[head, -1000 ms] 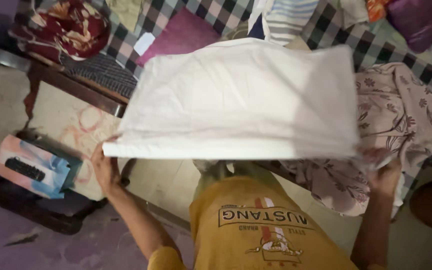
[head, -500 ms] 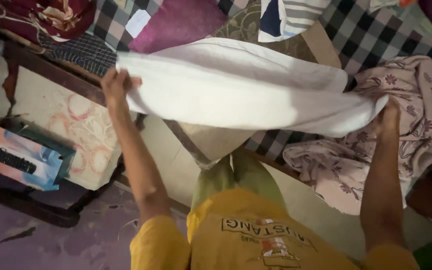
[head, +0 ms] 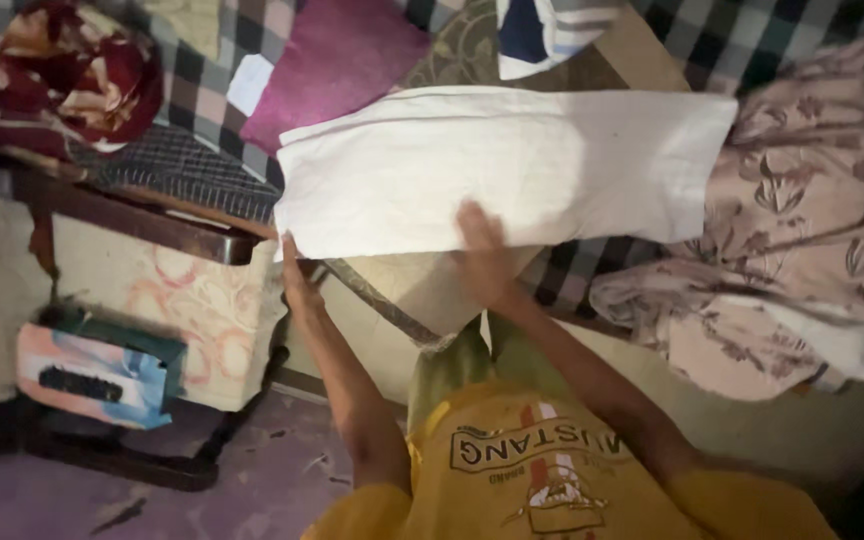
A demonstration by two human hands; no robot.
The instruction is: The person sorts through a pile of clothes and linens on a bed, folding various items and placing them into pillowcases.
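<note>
Head view: folded white cloth (head: 512, 165) lies flat on bed's checked cover (head: 592, 270). Left hand (head: 297, 280) pinches its near-left corner; right hand (head: 482, 255) presses spread on near edge. Soft, light, limp; best gripped by corners.

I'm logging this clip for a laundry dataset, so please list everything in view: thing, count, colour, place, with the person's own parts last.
White cloth: one, white, folded into a long rectangle, lying flat on the bed edge at centre.
Floral fabric: one, pale pink with dark flowers, heaped to the right of the white cloth.
Magenta cushion: one, magenta, behind the white cloth at upper left.
Red patterned bundle: one, dark red and cream, upper left.
Striped cloth: one, navy and white, top centre.
Checked bedcover: one, black and grey checks, under the clothes.
Pastel box: one, pink and blue, low at left.
Yellow shirt: one, worn by the person, bottom centre.
Left hand: at the white cloth's lower left corner.
Right hand: pressing on the white cloth's near edge.
</note>
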